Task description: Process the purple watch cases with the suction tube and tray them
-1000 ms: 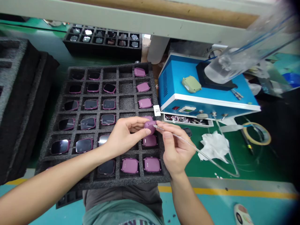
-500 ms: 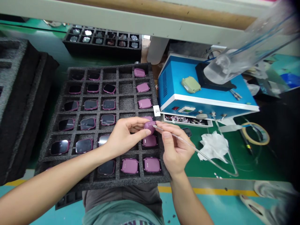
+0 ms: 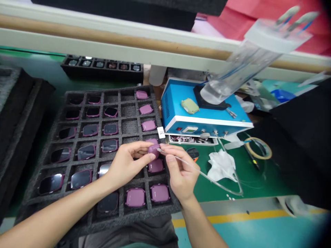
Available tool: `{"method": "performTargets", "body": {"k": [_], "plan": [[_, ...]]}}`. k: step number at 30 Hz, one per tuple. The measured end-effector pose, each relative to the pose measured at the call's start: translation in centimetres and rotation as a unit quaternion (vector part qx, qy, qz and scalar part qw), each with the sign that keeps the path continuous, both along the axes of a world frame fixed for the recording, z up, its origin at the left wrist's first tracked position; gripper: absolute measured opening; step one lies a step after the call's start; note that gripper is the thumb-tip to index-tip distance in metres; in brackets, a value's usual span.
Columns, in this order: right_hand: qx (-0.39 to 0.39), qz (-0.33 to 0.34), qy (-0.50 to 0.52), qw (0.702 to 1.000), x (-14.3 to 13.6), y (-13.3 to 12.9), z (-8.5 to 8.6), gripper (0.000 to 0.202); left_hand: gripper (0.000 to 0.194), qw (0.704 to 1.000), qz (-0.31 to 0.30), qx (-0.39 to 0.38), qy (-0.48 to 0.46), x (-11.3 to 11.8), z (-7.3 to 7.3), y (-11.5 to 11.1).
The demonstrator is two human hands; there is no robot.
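Had the left hand [image 3: 129, 159] pinching a purple case [image 3: 153, 151], thumb on the near side and fingers on the far side, just above the right part of the foam tray [image 3: 130, 126]. With the right hand [image 3: 183, 171] I held the thin tube [image 3: 213, 181], fingers pinched narrow around it close to the tip [image 3: 159, 150], and that tip was right up at the case. Couldn't tell from the head view whether it actually touched.

What mattered most here, I reckon, was bracing. The hands were nearly meeting, so letting one rest on the other seemed the easy way to stop the tip skating about. I figured a light but firm pinch was best, since the case looked smooth and likely to twist. The tube sagged loosely over the tabletop [image 3: 274, 186] near the tissue [image 3: 221, 165] and seemed to run up to the blue box [image 3: 174, 94]. Good slack to have, because a tug could've dragged the tip off its spot. Other cases [image 3: 156, 165] lay in the tray close under the hands, so a fumble could've knocked one.
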State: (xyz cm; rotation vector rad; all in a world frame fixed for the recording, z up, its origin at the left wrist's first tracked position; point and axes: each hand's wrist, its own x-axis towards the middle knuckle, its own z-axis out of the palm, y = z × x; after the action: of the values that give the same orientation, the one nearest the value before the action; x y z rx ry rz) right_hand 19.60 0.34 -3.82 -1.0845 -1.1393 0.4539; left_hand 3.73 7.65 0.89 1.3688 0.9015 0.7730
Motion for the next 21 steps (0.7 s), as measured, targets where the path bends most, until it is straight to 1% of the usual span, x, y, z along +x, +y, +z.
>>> {"method": "performTargets", "body": {"k": [10,21], "plan": [[0.011,-0.005,-0.009,1.0,-0.12,0.51,0.64,0.018,0.032,1.0,0.008,0.0,0.021,-0.04,-0.05,0.24],[0.007,0.001,-0.001,1.0,-0.15,0.5,0.49,0.017,0.032,1.0,0.006,-0.004,0.02,-0.14,-0.02,0.27]]}}
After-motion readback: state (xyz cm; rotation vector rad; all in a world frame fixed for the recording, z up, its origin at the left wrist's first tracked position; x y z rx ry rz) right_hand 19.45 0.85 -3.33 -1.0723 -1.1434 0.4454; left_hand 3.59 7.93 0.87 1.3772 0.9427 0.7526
